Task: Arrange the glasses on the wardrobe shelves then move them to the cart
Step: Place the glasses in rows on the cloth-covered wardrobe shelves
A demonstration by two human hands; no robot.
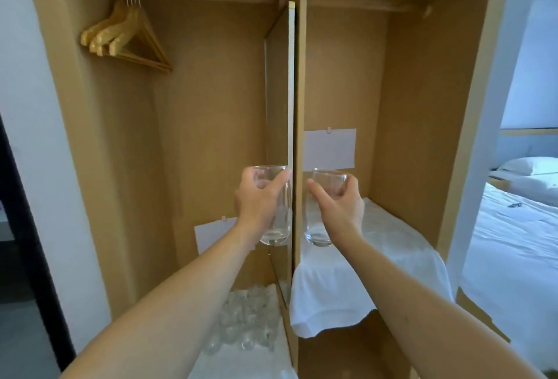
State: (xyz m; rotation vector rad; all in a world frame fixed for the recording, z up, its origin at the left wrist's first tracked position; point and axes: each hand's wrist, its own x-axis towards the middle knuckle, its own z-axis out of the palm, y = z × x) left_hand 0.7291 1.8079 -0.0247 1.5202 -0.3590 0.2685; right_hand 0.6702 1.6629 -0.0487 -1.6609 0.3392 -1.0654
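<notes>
Left hand (pixel 256 200) grips a clear glass (pixel 279 227) around its upper part, thumb and fingers curled round the rim end, base hanging down; it's held in the air in front of the wardrobe's centre divider (pixel 291 137), on the left-compartment side. Right hand (pixel 339 203) grips a second clear glass (pixel 320 227) the same way, upright, just right of the divider, its base just over the near end of the right shelf (pixel 347 288) — can't tell if it touches. That shelf is covered by a white cloth (pixel 377 257) draping over the front edge. Both glasses sit at about the same height, close together with the divider between them. Lower left compartment: a cluster of more glasses (pixel 247 318) on a white-covered surface, well below the hands. Wooden hangers (pixel 126 37) on the rail top left. White paper cards (pixel 330 149) pinned to the back panels of both compartments. Bed with white linen (pixel 513 242) off to the right
</notes>
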